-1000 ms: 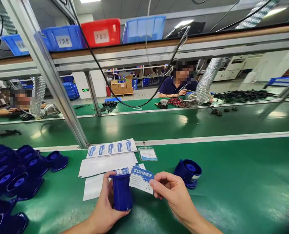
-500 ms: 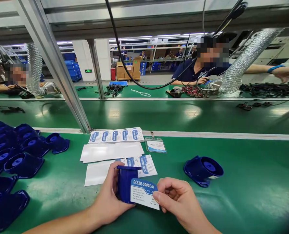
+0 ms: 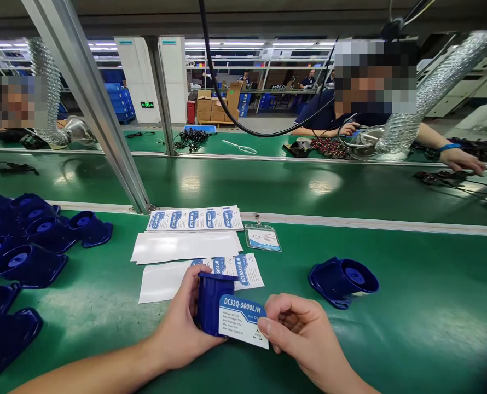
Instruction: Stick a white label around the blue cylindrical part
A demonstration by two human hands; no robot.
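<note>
My left hand (image 3: 180, 328) is wrapped round a dark blue plastic housing (image 3: 210, 301), held on its side above the green bench with its flange at the top. Between the thumb and fingers of my right hand (image 3: 303, 334) is the right end of a blue-and-white label (image 3: 240, 323) printed "DC52Q-5000L/H". The label's left end lies against the housing's side; whether it sticks there I cannot tell. Behind the hands is a partly used label sheet (image 3: 247, 272), with a blank white sheet (image 3: 186, 247) and a stack of printed labels (image 3: 194, 219) farther back.
Several blue housings (image 3: 30, 265) crowd the left side. One more housing (image 3: 344, 279) stands at right. A badge holder (image 3: 263, 238) lies beside the sheets. A metal post (image 3: 99, 120) rises at left. Across the bench, a co-worker's hand (image 3: 461, 160) is near black cables (image 3: 440, 178).
The view has tilted and shifted slightly. My hands keep nearly the same hold on the housing and label. The co-worker's outstretched arm has come down to the cables.
</note>
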